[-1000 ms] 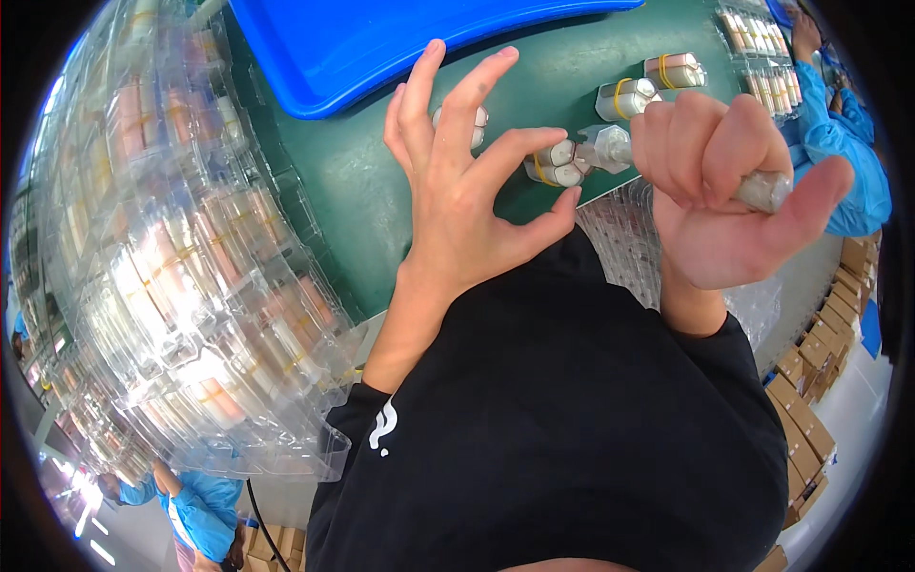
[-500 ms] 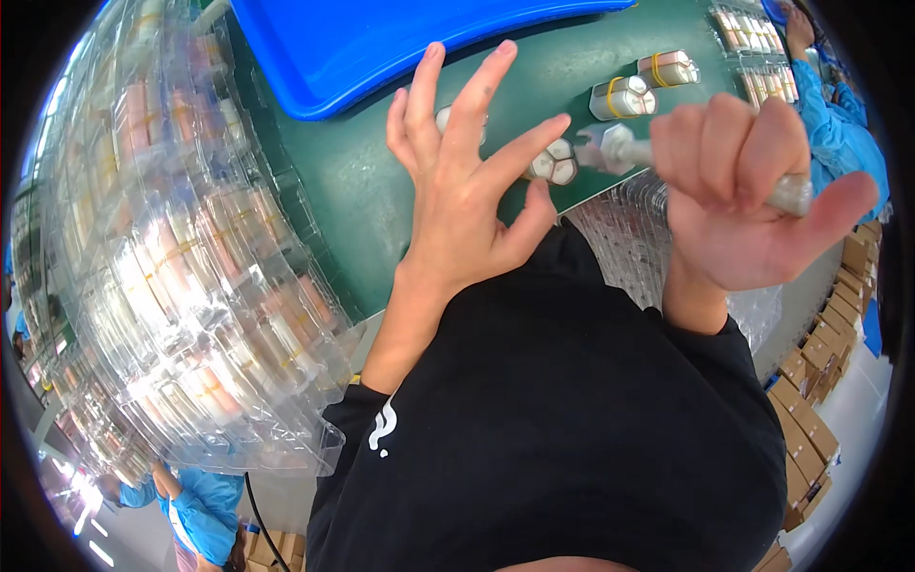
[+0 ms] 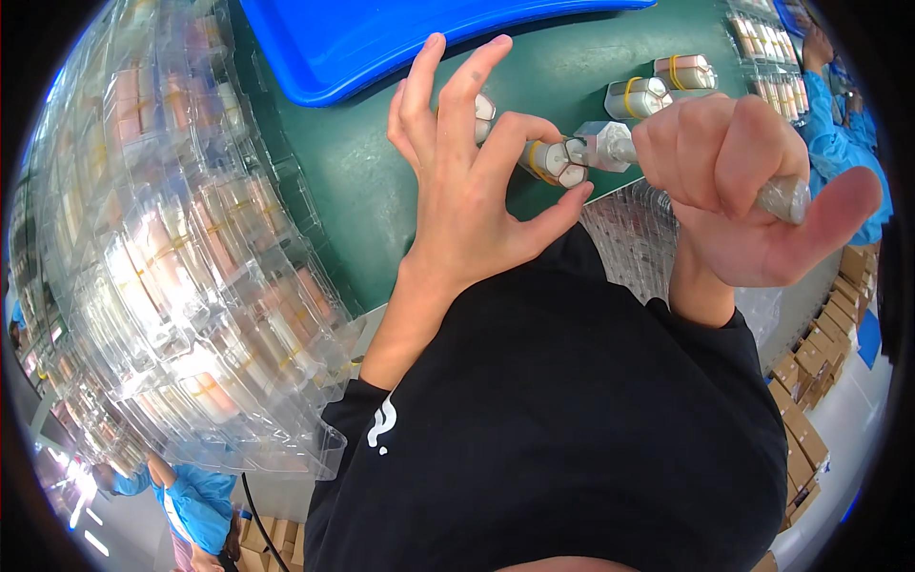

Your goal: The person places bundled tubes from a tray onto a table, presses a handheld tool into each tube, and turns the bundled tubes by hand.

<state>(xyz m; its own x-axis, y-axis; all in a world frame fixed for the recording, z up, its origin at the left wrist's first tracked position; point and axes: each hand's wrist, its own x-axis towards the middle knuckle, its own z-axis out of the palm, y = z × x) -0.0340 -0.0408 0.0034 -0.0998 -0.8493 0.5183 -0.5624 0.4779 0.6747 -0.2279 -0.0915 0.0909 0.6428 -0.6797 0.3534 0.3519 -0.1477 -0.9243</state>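
Observation:
My left hand (image 3: 457, 186) has its thumb and index finger closed around a small bundle of white-ended cylinders (image 3: 545, 164) tied with a yellow rubber band. Its other fingers stretch up and apart. In my right hand (image 3: 739, 181), a fist with the thumb sticking out, is a hand tool (image 3: 606, 148) with a pale handle and a clear, faceted head. That head meets the end of the bundle. Another bundle (image 3: 484, 116) sits partly hidden behind my left fingers. Two more banded bundles, one white (image 3: 637, 97) and one pinkish (image 3: 684, 72), lie beyond the tool.
A blue tray (image 3: 329, 81) stands at the back of the green table (image 3: 353, 172). Stacked clear plastic trays (image 3: 191, 248) of bundles crowd the left. Further filled trays (image 3: 764, 43) are at the far right, near a person in blue (image 3: 843, 143). Cardboard boxes (image 3: 801, 419) line the floor.
My left thumb and index finger have closed in on the bundle, which now tilts. The tool head has come to its end. The view has shifted slightly.

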